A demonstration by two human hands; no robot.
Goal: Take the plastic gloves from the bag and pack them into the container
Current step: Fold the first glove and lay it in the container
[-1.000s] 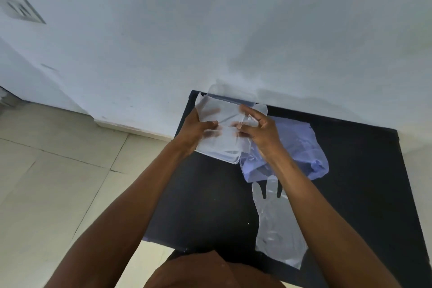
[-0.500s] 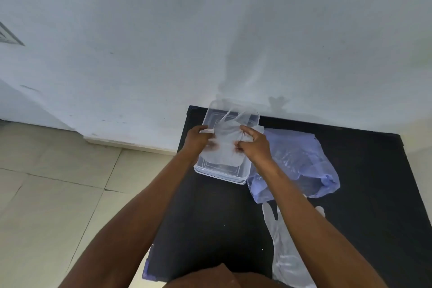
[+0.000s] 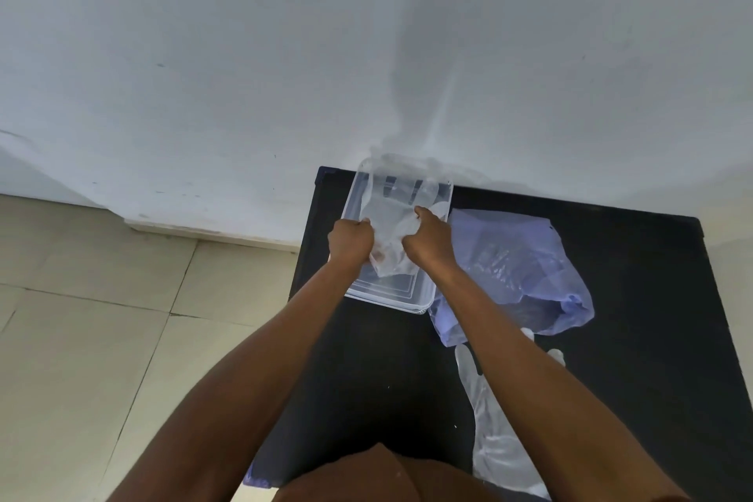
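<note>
A clear rectangular plastic container [image 3: 423, 291] stands at the far left corner of the black table [image 3: 631, 298], against the wall. Both hands hold one clear plastic glove [image 3: 389, 220] over and partly inside it. My left hand [image 3: 351, 240] grips the glove's left side, my right hand [image 3: 428, 240] its right side. The glove's fingers point toward the wall. A pale purple plastic bag [image 3: 521, 273] lies crumpled just right of the container. Another clear glove [image 3: 501, 444] lies flat on the table near its front edge, beside my right forearm.
A white wall rises directly behind the table. Beige floor tiles [image 3: 102, 338] lie to the left, below the table's left edge. A bit of purple plastic [image 3: 256, 479] shows at the table's near left corner.
Both hands have carried the glove forward and down from above the container into it. The camera has tilted, so the table sits lower in view.
</note>
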